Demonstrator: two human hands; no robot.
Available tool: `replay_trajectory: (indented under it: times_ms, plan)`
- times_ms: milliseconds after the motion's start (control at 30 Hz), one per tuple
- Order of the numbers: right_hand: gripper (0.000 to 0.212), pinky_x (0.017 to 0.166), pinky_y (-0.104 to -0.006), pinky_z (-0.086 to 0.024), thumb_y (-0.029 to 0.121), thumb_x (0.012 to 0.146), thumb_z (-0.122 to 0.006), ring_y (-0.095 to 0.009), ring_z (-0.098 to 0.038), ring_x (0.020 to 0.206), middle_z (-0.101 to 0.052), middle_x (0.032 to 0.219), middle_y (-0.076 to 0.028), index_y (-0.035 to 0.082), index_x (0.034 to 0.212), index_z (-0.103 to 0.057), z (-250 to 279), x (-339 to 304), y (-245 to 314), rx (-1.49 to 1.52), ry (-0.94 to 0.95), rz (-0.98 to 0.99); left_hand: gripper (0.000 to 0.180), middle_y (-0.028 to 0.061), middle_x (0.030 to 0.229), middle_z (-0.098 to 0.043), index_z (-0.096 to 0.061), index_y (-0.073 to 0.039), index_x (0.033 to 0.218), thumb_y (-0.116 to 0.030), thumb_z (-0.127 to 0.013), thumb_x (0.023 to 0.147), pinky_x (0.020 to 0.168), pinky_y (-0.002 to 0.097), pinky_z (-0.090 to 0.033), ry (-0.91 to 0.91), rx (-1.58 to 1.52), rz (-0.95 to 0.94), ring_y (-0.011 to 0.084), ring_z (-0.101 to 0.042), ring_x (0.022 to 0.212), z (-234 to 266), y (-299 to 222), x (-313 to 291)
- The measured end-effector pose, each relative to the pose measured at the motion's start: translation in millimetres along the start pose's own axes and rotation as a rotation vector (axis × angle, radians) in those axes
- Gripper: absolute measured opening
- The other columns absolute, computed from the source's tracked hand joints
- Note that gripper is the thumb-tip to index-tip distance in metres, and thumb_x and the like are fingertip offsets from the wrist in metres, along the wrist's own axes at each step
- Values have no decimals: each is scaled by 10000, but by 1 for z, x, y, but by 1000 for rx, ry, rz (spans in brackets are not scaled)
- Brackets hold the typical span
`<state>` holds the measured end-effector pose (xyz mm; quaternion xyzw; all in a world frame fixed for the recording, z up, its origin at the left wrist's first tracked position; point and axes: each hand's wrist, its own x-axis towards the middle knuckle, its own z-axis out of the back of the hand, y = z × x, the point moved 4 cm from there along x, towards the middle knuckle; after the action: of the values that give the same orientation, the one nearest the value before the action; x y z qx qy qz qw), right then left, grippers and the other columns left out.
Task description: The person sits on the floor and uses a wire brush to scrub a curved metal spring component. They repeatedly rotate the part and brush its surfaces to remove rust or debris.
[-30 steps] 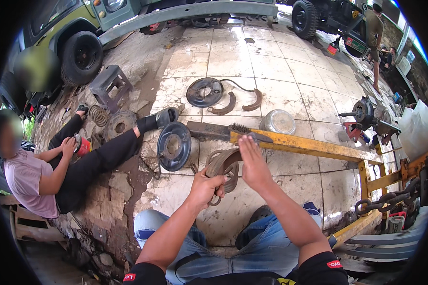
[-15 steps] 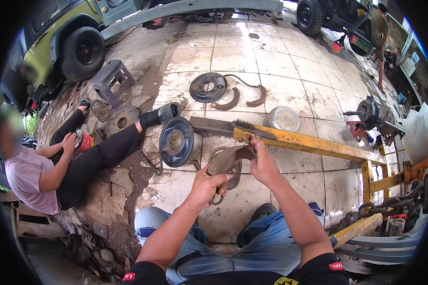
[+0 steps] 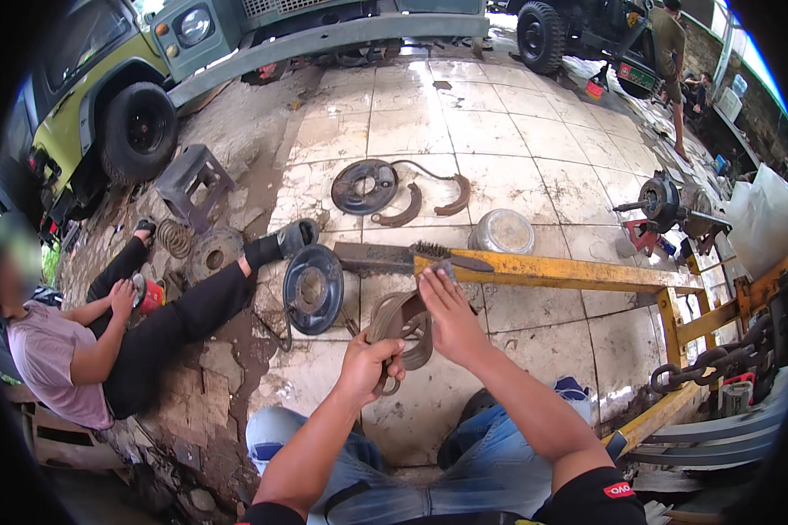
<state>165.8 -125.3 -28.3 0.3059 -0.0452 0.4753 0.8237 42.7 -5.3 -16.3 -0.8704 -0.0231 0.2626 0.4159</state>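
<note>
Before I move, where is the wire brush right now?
In the head view, the wire brush lies near the centre, toward the left end of the yellow beam, just beyond the right hand.

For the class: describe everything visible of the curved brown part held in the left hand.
The curved brown part is a broad, arched band, dull and metallic-looking, with a worn surface. The left hand clasps its lower left portion, thumb across the front, holding it above the tiled floor. The right hand overlaps its upper right end, partly hiding it. Other curved brown pieces sit close below; how they join cannot be seen.
</note>
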Motion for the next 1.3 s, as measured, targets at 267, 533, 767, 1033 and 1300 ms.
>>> replay_trajectory:
  times_ms: [267,533,767,1033,1300]
  plan:
    - [798,1082,-495,-335,-43,731,-571,-356,-317,1425,-339,1542,-143,85,1485,-344,12,3,-8,-116,39,-69,132,67,709,-555,-544,-1,947,-12,-622,842,494,355,-486,-19,-8,12,139,-501,491,3,5,8]
    - [778,1148,-493,-263,-62,741,-575,-386,-299,1422,-316,1530,-209,26,1470,-318,8,3,-15,-144,-42,-180,70,50,726,-539,-556,-35,907,-42,-601,854,496,339,-467,18,10,-17,127,-484,487,-2,4,5]
    - [764,1154,-511,-241,-47,757,-573,-386,-294,1424,-311,1530,-210,19,1470,-308,6,8,-22,-172,-95,-108,80,33,756,-541,-555,-49,933,-64,-598,867,500,318,-456,12,-49,-41,104,-471,490,1,5,8]
    - [610,1173,-521,-206,23,887,-456,-401,-269,1438,-328,1521,-230,6,1474,-292,6,8,-41,-176,-3,-229,116,20,751,-521,-556,-40,832,-132,-602,888,508,309,-440,20,8,-43,99,-452,495,8,8,12]
    - [720,1204,-488,-167,-68,821,-500,-337,-238,1465,-275,1567,-189,5,1497,-265,-2,8,-15,-215,13,31,78,29,736,-522,-556,-37,849,-92,-601,882,518,307,-461,10,-41,-17,98,-463,510,0,7,11]
